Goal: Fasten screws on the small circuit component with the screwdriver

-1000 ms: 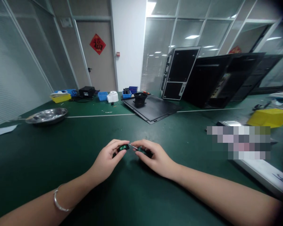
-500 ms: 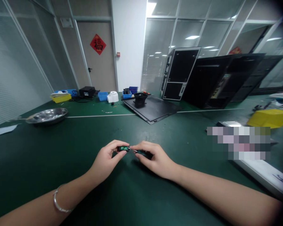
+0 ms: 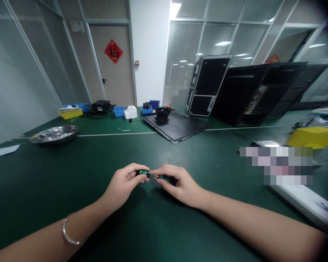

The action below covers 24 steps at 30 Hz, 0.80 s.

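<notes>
Between the thumb and fingers of my left hand (image 3: 125,183) is a small dark piece with a green circuit board (image 3: 143,172) in it. My right hand (image 3: 179,183) is closed around the dark handle of a screwdriver (image 3: 166,178). The thin metal shaft points left, and its tip meets the right end of the board piece. Whether the tip sits inside the piece or only touches it, I cannot tell. Both hands are just above the green table (image 3: 142,225). My fingers partly hide the board piece and the handle.
A black panel (image 3: 180,125) lies ahead, carrying a black part (image 3: 162,115). A metal bowl (image 3: 54,135) stands at left. Black computer cases (image 3: 210,83) stand at the back right. A yellow bin (image 3: 313,137) and a long white box (image 3: 303,202) are at right.
The board piece has turned slightly in my left fingers, and the left thumb has shifted a little. My right hand with the screwdriver has hardly moved.
</notes>
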### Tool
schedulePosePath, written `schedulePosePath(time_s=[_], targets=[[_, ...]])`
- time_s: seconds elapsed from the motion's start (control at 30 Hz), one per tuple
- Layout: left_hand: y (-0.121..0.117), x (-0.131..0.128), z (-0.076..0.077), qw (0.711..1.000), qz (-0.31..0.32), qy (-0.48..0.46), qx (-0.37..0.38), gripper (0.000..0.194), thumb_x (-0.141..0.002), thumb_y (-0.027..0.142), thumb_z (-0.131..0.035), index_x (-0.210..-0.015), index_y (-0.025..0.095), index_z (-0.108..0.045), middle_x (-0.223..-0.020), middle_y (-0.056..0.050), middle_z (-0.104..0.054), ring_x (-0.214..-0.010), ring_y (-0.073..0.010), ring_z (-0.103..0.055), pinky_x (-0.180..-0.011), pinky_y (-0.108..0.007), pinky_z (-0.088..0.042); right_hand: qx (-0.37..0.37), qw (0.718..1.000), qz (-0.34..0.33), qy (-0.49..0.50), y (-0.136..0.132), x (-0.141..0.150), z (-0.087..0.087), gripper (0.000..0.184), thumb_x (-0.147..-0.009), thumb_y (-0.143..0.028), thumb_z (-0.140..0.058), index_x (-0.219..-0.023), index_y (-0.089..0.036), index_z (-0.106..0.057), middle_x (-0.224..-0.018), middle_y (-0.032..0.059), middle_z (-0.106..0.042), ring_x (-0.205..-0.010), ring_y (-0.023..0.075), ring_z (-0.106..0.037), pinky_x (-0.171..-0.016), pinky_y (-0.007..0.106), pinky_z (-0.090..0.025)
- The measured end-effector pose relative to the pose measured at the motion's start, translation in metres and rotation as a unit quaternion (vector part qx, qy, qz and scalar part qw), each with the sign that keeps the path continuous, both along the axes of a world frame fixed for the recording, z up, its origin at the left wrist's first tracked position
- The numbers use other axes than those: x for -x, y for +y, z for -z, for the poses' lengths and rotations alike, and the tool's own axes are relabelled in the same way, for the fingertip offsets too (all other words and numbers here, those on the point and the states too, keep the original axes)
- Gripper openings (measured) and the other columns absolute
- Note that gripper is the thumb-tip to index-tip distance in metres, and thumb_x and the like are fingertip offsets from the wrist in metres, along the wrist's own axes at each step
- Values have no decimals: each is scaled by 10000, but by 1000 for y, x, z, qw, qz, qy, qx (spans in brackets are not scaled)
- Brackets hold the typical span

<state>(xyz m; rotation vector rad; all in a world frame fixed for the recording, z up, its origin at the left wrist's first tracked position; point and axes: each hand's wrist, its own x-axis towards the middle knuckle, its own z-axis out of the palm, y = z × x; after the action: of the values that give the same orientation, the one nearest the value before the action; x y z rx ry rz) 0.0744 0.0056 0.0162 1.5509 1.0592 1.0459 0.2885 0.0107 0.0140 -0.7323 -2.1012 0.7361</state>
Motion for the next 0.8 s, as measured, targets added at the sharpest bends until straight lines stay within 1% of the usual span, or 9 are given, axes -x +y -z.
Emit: schedulePosePath(time_s=[0.2, 0.37, 0.67, 0.8], targets=[[0, 0, 2, 1000, -1, -21, 7, 210, -805, 275, -686, -977, 157, -707, -983, -73, -691, -871, -212, -706, -873, -369, -564, -6, 1000, -2, -3, 0, 0, 0, 266, -913, -190, -561, -1150, -217, -679, -962, 67, -706, -886, 169, -654, -810, 330, -524], [0, 0, 0, 1000, 1, -28, 7, 221, -795, 283, -698, -971, 151, -708, -970, -76, -700, -864, -214, -709, -885, -386, -565, -8, 1000, -3, 3, 1, 0, 1, 278, -914, -188, -560, -1163, -221, -678, -965, 69, -708, -882, 168, -656, -804, 333, -528], [0, -1, 0, 999, -2, -35, 5, 215, -788, 269, -703, -963, 144, -710, -965, -73, -695, -877, -213, -707, -893, -380, -565, -4, 1000, -3, 2, 1, 0, 1, 287, -915, -188, -563, -1178, -219, -675, -976, 72, -707, -896, 170, -654, -822, 341, -530], [1, 0, 0, 999, 2, -43, 20, 228, -785, 272, -712, -970, 139, -708, -977, -77, -701, -872, -214, -710, -894, -382, -565, -8, 1000, -4, 4, 1, 0, 2, 286, -918, -196, -562, -1180, -220, -676, -972, 72, -707, -888, 170, -656, -813, 335, -531]])
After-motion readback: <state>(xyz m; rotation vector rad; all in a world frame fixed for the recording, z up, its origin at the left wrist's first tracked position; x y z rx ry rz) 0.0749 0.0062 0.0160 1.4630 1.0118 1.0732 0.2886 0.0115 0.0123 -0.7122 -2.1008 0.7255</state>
